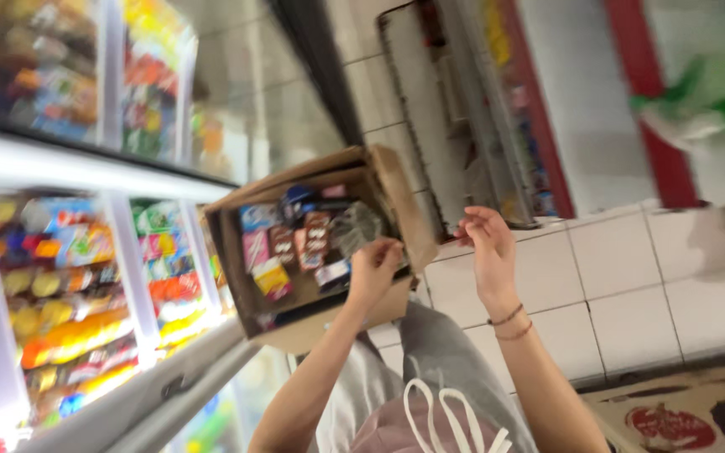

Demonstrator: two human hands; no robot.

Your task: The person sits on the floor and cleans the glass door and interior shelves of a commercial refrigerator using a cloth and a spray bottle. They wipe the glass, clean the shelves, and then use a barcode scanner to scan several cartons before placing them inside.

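An open cardboard box (396, 197) rests tilted on the edge of a chest freezer, filled with several wrapped snack and ice-cream packets (283, 247) in pink, brown, blue and yellow. My left hand (372, 270) reaches over the box's near rim, fingers curled at the packets; whether it grips one is unclear. My right hand (488, 247) hovers just right of the box, above the tiled floor, fingers loosely bent and apart, holding nothing. Two thin bracelets circle the right wrist.
A glass-topped chest freezer (77, 302) full of colourful packets runs along the left. An open fridge door (463, 117) stands behind the box. White floor tiles (631, 285) lie to the right, and a patterned mat (681, 419) sits at the bottom right.
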